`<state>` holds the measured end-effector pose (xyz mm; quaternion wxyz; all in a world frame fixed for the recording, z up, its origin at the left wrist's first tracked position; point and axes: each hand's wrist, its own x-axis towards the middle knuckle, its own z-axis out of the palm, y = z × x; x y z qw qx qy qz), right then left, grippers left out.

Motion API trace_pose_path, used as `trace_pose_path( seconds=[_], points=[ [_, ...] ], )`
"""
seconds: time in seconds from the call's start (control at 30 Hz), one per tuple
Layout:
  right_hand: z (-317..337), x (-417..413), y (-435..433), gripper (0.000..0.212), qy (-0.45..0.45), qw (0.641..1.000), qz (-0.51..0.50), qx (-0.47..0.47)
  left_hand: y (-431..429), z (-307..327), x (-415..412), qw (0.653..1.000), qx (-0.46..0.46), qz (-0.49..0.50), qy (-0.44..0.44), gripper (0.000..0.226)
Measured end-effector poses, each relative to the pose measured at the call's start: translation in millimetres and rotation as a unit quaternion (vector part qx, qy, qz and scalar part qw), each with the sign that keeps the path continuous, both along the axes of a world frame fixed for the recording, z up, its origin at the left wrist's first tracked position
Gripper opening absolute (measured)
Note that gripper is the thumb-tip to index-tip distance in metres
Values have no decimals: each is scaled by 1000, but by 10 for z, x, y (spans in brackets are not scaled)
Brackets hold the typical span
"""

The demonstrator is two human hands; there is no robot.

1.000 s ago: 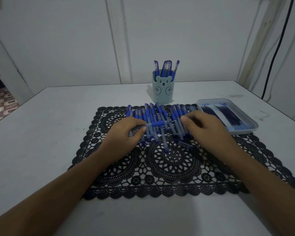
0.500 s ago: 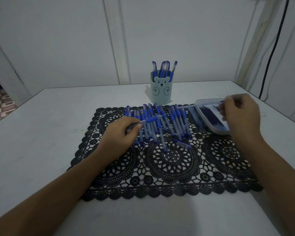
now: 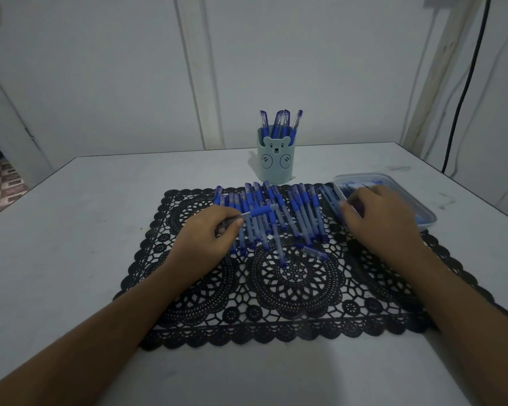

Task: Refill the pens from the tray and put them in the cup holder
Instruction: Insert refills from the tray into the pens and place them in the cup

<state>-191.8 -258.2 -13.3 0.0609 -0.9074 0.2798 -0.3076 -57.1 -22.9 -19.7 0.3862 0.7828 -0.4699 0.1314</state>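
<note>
Your hands, apart over the mat (image 3: 291, 291)
Your left hand (image 3: 214, 230) pinches a pen (image 3: 260, 211) mid-mat; your right hand (image 3: 376, 218) curls over the tray (image 3: 423, 205) — hold unclear.

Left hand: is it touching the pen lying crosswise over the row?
Touching. The head view shows the left hand pinching one end of the crosswise pen between thumb and fingertips.

Black lace mat (image 3: 291, 288), translucent plastic tray (image 3: 425, 212), smooth matt table (image 3: 85, 215).
</note>
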Motion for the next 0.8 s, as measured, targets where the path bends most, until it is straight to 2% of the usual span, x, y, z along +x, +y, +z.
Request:
trace_pose_path(
  seconds=[0.1, 0.2, 0.3, 0.6, 0.7, 0.8],
  points=[
    [92, -30, -174, 28, -14, 998, -60, 0, -1, -1, 3, 1000, 3, -4, -3, 21],
    [102, -67, -379, 25, 53, 990, -115, 64, -4, -8, 7, 1000, 6, -6, -8, 21],
    [61, -55, -475, 25, 120, 977, -120, 127, -3, -9, 9, 1000, 12, -8, -16, 23],
    [-8, 56, -605, 24, 157, 962, -131, 180, -4, -3, 1, 1000, 16, -16, -16, 23],
    [-23, 65, -557, 18, 128, 963, -157, 180, -3, -6, 1, 1000, 17, -17, -14, 23],
    [61, 51, -450, 21, -14, 977, -122, 176, -8, -10, 1, 1000, 16, -18, -11, 22]
  ],
)
